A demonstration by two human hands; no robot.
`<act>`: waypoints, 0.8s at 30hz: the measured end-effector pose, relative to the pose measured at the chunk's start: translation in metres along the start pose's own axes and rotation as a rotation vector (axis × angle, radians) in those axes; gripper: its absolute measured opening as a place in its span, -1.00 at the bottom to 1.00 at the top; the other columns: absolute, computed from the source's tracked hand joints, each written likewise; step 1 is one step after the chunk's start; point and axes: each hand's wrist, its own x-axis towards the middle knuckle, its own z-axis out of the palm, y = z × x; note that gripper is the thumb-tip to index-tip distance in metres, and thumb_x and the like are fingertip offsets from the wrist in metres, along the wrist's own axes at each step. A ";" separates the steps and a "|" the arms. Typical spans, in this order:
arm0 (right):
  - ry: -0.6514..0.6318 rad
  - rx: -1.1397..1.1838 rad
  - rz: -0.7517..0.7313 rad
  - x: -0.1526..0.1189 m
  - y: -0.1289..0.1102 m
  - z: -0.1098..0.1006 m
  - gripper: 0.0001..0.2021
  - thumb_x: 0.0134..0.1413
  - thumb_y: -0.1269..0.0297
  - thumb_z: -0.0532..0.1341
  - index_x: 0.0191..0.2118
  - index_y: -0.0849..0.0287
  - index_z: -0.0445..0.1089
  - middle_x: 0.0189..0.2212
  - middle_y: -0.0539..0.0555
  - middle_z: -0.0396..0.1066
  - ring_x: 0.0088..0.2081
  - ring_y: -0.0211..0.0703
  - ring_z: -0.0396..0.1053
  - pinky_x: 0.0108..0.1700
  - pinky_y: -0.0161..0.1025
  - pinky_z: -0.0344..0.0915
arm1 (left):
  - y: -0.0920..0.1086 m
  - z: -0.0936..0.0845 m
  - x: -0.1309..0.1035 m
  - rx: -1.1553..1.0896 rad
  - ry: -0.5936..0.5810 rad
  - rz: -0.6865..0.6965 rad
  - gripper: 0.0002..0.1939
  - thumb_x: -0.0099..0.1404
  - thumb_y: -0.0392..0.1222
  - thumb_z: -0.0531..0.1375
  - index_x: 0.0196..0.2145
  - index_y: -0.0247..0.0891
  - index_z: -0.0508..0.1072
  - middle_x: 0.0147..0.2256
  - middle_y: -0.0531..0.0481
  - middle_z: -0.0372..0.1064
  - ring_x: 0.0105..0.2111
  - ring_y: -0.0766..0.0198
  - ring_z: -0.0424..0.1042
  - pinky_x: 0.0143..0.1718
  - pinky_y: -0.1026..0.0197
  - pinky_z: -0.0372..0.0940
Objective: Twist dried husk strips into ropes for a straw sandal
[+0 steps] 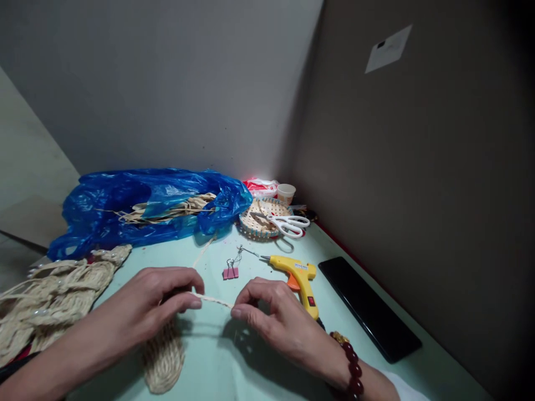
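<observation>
A thin twisted straw cord (215, 301) stretches between my two hands above the table. My right hand (271, 312) pinches its right end between thumb and fingertips. On the other side, my left hand (167, 295) has the cord between its thumb and curled index finger. A loose straw strand (203, 250) rises from behind the left hand toward the blue bag. Beneath my left hand lies an oval woven straw piece (165, 362), shaped like a sole and partly covered by the hand.
Several woven straw slippers (79, 284) lie at left. A blue plastic bag (108, 189) of straw, a round basket (254, 228), scissors (290, 223) and a paper cup (286, 193) stand behind. A pink binder clip (230, 272), yellow glue gun (303, 273) and black phone (368, 306) lie ahead and right.
</observation>
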 end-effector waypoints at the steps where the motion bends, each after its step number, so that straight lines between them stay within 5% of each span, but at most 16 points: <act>1: 0.005 0.003 0.007 0.001 0.001 -0.001 -0.81 0.21 0.26 0.23 -0.42 0.19 0.43 -0.48 -0.07 0.38 -0.37 -0.29 0.30 -0.31 -0.35 0.14 | -0.005 -0.006 -0.001 0.020 -0.055 0.002 -0.68 0.28 0.05 0.05 -0.43 -0.14 0.49 -0.49 0.08 0.44 -0.46 0.23 0.39 -0.43 0.30 0.19; 3: 0.017 0.022 0.005 0.002 0.003 -0.003 -0.79 0.22 0.25 0.23 -0.43 0.20 0.40 -0.48 -0.07 0.36 -0.39 -0.29 0.28 -0.31 -0.35 0.14 | -0.015 -0.017 -0.002 0.062 -0.114 -0.008 -0.63 0.31 0.07 -0.01 -0.41 -0.13 0.49 -0.44 0.06 0.46 -0.43 0.22 0.41 -0.41 0.31 0.21; 10: 0.097 0.005 -0.060 0.003 0.005 -0.003 -0.72 0.23 0.26 0.20 -0.50 0.20 0.30 -0.52 -0.06 0.28 -0.42 -0.28 0.23 -0.32 -0.32 0.12 | -0.030 -0.038 -0.007 0.037 0.007 -0.036 -0.63 0.25 0.12 0.04 -0.40 -0.06 0.58 -0.38 0.06 0.53 -0.35 0.17 0.46 -0.33 0.32 0.26; 19: -0.062 0.031 -0.031 -0.001 0.000 0.007 -0.76 0.26 0.24 0.18 -0.43 0.20 0.38 -0.48 -0.04 0.35 -0.39 -0.28 0.29 -0.31 -0.35 0.14 | -0.050 -0.032 0.002 -0.294 0.107 -0.138 -0.77 0.17 0.03 0.24 -0.44 -0.12 0.61 -0.54 0.10 0.45 -0.57 0.34 0.26 -0.52 0.33 0.14; 24: -0.101 -0.071 -0.120 -0.007 -0.002 0.018 -0.81 0.25 0.29 0.16 -0.38 0.21 0.39 -0.45 0.00 0.39 -0.37 -0.25 0.30 -0.26 -0.33 0.16 | -0.062 -0.020 0.013 -0.584 0.123 -0.221 -0.84 0.14 -0.06 0.29 -0.39 -0.18 0.60 -0.62 0.11 0.42 -0.55 0.35 0.32 -0.41 0.32 0.19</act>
